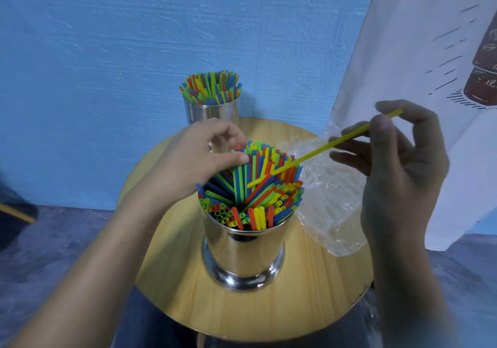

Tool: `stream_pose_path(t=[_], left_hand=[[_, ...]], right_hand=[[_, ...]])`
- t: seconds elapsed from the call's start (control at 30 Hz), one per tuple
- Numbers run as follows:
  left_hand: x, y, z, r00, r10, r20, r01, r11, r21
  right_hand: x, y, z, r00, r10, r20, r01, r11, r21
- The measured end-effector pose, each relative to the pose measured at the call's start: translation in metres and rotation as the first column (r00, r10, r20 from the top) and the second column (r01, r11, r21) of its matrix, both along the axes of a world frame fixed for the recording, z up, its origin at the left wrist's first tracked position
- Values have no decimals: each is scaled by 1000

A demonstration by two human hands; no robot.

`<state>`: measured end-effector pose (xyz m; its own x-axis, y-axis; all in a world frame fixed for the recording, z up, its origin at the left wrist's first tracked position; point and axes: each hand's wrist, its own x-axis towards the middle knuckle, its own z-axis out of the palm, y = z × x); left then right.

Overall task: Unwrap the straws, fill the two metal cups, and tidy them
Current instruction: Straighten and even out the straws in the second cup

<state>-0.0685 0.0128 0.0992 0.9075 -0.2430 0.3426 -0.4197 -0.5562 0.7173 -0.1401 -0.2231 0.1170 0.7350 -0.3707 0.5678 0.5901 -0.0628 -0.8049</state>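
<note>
A shiny metal cup (243, 256) stands in the middle of the round wooden table (188, 294), packed with red, blue, green and yellow straws (255, 189). My left hand (199, 156) rests on the far left straw tips, fingers curled over them. My right hand (398, 159) pinches one yellow straw (322, 150) between thumb and forefinger; the straw slants down with its lower end among the straws in the cup. A second metal cup (212, 112), also full of coloured straws, stands at the table's far edge.
A crumpled clear plastic wrapper (330, 199) lies on the table's right side, partly behind my right hand. A white printed cloth (430, 38) hangs at the right. A blue wall is behind the table.
</note>
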Motion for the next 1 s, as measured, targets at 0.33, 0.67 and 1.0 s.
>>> stream_pose_path(t=[0.33, 0.67, 1.0], left_hand=[[1, 0, 1, 999, -22, 40, 21, 1000, 16], [1, -1, 0, 996, -62, 57, 66, 996, -66], [-4, 5, 8, 993, -122, 3, 122, 993, -12]], right_hand=[[5, 16, -14, 990, 95, -105, -122, 945, -303], [12, 13, -22, 994, 33, -100, -82, 836, -542], [19, 11, -33, 982, 68, -174, -160, 789, -593]])
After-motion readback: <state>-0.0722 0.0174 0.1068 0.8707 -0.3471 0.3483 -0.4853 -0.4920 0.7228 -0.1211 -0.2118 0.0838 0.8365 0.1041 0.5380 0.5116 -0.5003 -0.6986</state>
